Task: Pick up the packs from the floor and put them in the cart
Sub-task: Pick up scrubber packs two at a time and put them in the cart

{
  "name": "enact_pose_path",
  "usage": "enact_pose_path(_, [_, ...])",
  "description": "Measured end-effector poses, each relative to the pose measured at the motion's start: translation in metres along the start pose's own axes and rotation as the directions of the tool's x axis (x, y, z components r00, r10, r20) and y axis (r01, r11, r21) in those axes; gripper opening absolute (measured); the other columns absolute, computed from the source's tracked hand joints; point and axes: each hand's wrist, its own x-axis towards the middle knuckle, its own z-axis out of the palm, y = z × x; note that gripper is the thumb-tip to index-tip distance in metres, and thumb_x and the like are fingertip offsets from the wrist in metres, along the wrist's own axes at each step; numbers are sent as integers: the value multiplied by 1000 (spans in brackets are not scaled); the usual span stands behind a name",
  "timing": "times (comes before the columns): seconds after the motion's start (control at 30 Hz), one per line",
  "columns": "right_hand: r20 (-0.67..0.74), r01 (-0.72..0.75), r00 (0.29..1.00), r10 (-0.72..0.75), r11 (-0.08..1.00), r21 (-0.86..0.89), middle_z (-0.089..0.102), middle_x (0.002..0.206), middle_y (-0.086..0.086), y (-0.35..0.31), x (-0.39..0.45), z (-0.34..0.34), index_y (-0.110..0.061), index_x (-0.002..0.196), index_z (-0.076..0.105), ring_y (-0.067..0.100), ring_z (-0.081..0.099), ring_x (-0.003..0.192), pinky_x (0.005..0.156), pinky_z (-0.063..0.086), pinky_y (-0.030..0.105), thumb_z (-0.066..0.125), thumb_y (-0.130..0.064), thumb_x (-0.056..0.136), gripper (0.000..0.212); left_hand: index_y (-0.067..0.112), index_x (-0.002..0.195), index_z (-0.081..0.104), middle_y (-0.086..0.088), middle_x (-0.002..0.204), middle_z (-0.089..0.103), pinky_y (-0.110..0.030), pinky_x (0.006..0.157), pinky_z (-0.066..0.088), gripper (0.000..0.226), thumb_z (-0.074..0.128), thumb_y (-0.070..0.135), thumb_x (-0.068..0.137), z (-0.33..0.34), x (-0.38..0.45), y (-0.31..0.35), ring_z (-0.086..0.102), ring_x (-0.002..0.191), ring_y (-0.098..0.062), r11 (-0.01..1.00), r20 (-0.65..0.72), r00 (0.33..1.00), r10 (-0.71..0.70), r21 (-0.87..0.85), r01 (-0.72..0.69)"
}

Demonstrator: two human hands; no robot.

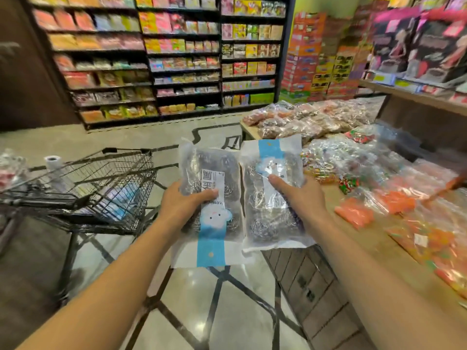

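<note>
I hold two clear packs of steel scourers, each with a blue-and-white label strip. My left hand grips the left pack, thumb across its front. My right hand grips the right pack, thumb on its label. Both packs are held flat and side by side above the floor, right of the black wire cart. The cart stands at the left and holds a few packs with blue labels.
A low display table at my right is piled with bags of sweets and orange packs. Tall shelves of goods line the back wall. Stacked boxes stand at the back right. The tiled floor lies below my arms.
</note>
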Motion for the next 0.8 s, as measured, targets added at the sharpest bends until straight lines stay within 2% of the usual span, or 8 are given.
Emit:
enact_pose_path(0.07, [5,4,1000,-4,1000,0,76,111,-3,-3,26,33,-20,119,70,20,72,101,94,58,45,87,-64,67,70,20,99,68,-6,93,80,-49,85,62,33,90,16,74,-17,38,-3,78,83,-26,1000,-21,1000,-11,-19,11])
enact_pose_path(0.17, [14,-10,1000,10,1000,-3,79,101,-6,-11,63,77,-23,108,75,18,75,96,90,60,44,88,-58,71,53,20,102,67,-7,96,80,-46,80,63,36,90,17,74,-43,92,-4,79,81,-25,999,-26,999,-36,-25,35])
enact_pose_path(0.33, [31,-41,999,41,999,7,80,98,-7,-23,126,137,-27,100,74,18,76,93,91,61,49,86,-69,59,59,18,106,69,-6,96,81,-49,84,63,39,90,19,73,-80,171,-5,79,83,-24,999,-50,998,-47,-19,46])
enact_pose_path(0.47, [59,-55,997,54,998,13,78,111,-4,-32,170,181,-24,119,72,22,75,102,95,60,50,84,-83,48,93,19,110,72,-1,99,81,-46,90,60,44,92,21,71,-102,222,-10,78,90,-22,998,-98,994,-57,-33,54])
enact_pose_path(0.53, [76,-60,995,58,998,22,77,115,-3,-33,194,202,-23,124,71,22,74,105,96,59,50,83,-87,44,104,19,108,73,1,97,81,-42,87,61,41,92,20,71,-110,246,-12,78,89,-21,997,-133,989,-64,-44,59])
enact_pose_path(0.67, [147,-35,988,38,999,-19,79,102,-4,-35,244,245,-22,106,75,20,75,96,92,60,50,82,-79,53,78,18,112,71,-1,100,80,-35,79,61,41,89,18,75,-124,296,-19,78,87,-19,996,-157,985,-78,-54,70])
enact_pose_path(0.8, [211,-14,977,19,1000,-27,78,98,-4,-37,305,292,-23,99,73,20,74,93,91,61,50,84,-72,61,62,21,112,72,0,101,81,-46,91,60,47,93,25,69,-135,352,-27,78,91,-21,996,-237,968,-84,-24,80])
